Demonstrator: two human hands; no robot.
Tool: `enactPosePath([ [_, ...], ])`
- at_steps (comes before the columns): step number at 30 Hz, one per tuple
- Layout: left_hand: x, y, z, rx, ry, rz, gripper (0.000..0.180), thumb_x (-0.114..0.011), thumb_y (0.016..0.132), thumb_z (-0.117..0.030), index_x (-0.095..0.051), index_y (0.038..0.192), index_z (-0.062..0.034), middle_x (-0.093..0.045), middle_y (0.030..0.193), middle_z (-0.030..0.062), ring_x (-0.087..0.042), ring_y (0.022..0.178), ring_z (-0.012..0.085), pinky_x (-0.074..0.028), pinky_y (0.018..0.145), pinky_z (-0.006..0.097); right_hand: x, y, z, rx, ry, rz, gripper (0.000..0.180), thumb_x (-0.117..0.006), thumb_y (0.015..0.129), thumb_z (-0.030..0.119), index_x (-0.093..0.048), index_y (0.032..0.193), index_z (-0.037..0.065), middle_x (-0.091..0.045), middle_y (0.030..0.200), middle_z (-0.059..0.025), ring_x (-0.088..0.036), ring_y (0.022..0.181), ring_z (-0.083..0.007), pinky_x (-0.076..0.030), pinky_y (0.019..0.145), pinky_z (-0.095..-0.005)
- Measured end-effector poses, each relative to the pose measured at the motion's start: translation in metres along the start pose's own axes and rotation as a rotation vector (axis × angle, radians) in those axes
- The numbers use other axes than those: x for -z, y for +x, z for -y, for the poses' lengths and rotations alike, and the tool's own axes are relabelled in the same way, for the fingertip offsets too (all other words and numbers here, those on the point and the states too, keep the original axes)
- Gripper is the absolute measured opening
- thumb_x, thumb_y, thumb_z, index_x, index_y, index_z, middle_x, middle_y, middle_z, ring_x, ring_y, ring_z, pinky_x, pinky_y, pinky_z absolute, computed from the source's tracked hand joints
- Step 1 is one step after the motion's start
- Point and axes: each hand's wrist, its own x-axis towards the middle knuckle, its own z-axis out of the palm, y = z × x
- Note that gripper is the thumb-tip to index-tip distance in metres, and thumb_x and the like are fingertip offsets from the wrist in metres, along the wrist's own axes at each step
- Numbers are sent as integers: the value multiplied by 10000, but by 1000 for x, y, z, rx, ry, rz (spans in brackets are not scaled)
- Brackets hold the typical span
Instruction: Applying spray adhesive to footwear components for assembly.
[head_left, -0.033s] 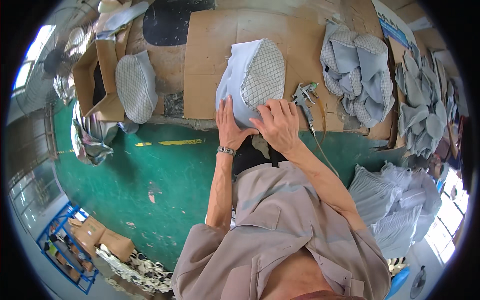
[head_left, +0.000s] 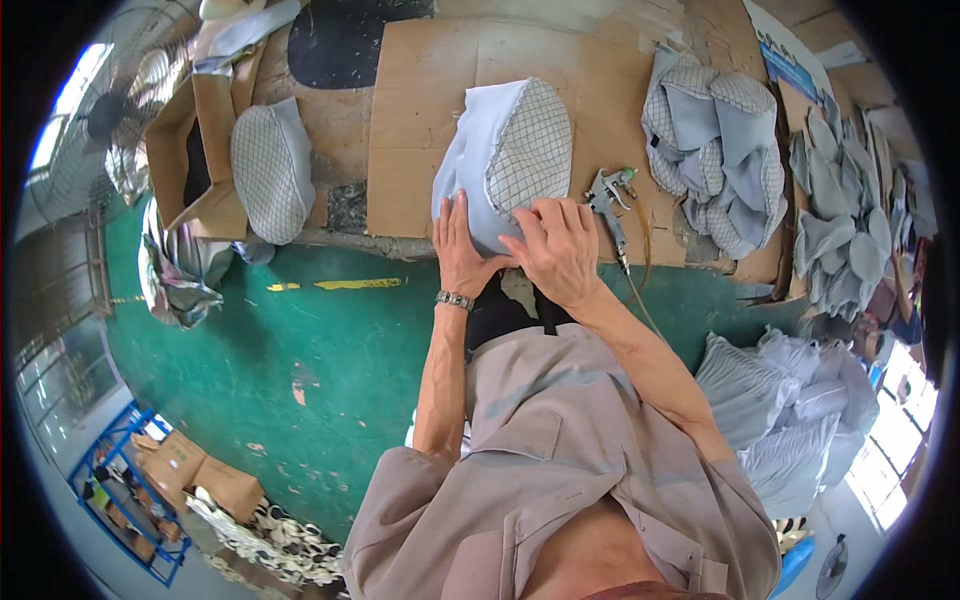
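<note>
A light grey fabric slipper piece (head_left: 465, 165) with a white, dark-checked oval panel lies on a flat cardboard sheet in front of me. My left hand (head_left: 460, 250) rests on its grey near-left side, fingers stretched out and thumb pointing right. Against the near edge, my right hand (head_left: 555, 245) has its fingers curled and seems to pinch the rim of the slipper piece; the fingertips are partly hidden. A metal spray gun (head_left: 608, 205) with a hose lies just right of my right hand.
Similar checked pieces are heaped (head_left: 715, 150) at the right, and one checked piece (head_left: 265, 175) lies left beside an open cardboard box (head_left: 215, 205). More grey pieces (head_left: 840, 210) hang at the far right. Plastic-wrapped bundles (head_left: 780, 400) stand right of me; a fan (head_left: 105, 115) is far left.
My hands and the slipper piece stay almost in place. The view has shifted very slightly.
</note>
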Motion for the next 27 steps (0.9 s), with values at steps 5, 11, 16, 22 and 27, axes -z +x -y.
enactPosePath([
  [5,-13,-8,14,-6,-13,-93,1337,-909,474,-564,-311,1541,-24,-387,1589,102,-290,1497,319,-193,1210,528,-8,26,14,51,-177,120,263,-799,716,227,-663,881,73,-563,909,-51,-541,854,-239,-397,755,-386],
  [11,-12,-6,25,-1,-70,-58,1256,-909,482,-511,-364,1523,-68,-438,1558,57,-326,1474,320,-179,1211,540,-15,26,11,112,-161,198,112,-747,759,158,-673,773,74,-573,820,-42,-550,842,-232,-392,758,-388],
  [16,-16,-7,35,-47,-7,-109,1000,-901,589,-365,-476,1462,-124,-500,1512,2,-348,1456,300,-191,1214,541,23,41,3,-34,-59,108,83,-752,761,144,-704,790,83,-612,826,-32,-576,844,-231,-398,756,-382],
  [22,-19,-5,25,-24,-127,-102,984,-893,496,-164,-526,1409,-146,-562,1440,13,-411,1409,314,-219,1190,562,83,57,-80,-231,-99,-176,106,-772,790,145,-707,796,61,-631,768,-76,-595,746,-277,-451,691,-404],
  [27,-25,-12,31,32,-85,-72,1028,-926,456,-181,-523,1397,-99,-569,1427,62,-413,1405,344,-233,1185,567,204,106,-148,-293,-251,-416,171,-769,820,202,-711,808,42,-668,774,-100,-649,729,-283,-502,700,-397],
])
